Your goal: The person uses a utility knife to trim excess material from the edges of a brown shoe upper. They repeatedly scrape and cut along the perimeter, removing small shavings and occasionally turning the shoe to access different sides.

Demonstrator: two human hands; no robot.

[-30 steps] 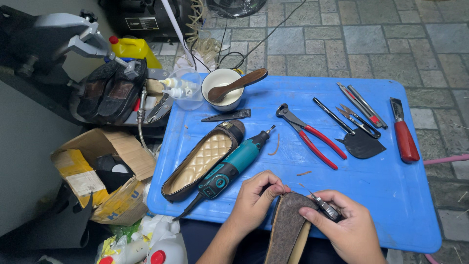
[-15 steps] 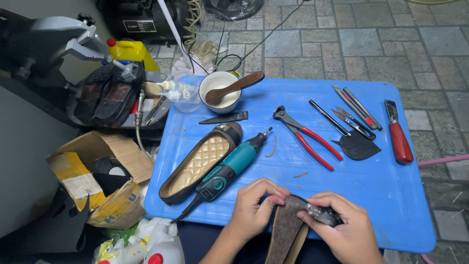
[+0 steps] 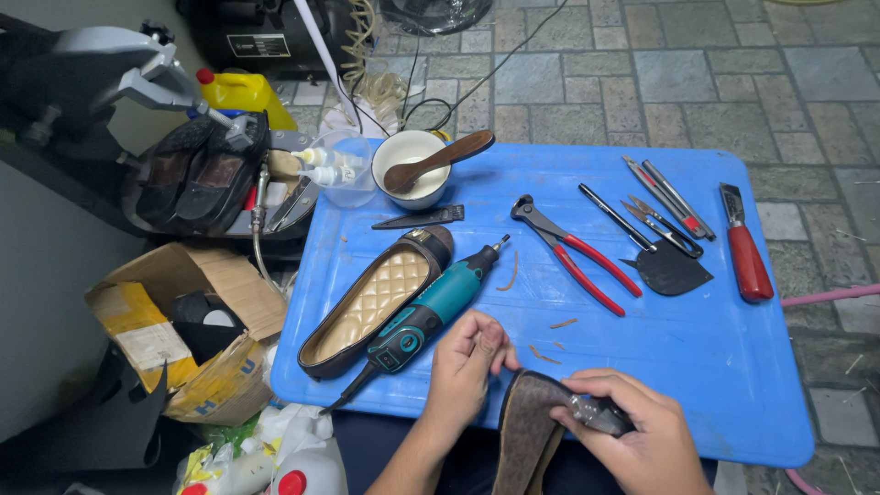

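At the bottom of the head view my left hand grips the edge of a brown shoe sole, which stands on edge over my lap. My right hand is closed around a small dark metal tool pressed against the sole's upper edge. Just left of my hands, on the blue table, lie a teal rotary tool and a black shoe with a tan quilted insole.
Red-handled pincers, a scraper, a red-handled knife and thin blades lie on the table's right half. A white bowl with a wooden spoon stands at the back. A cardboard box and bottles sit at the left.
My hands and the sole sit a little lower in view than before. The right hand has shifted the tool slightly along the sole's edge. The things on the table have not moved.
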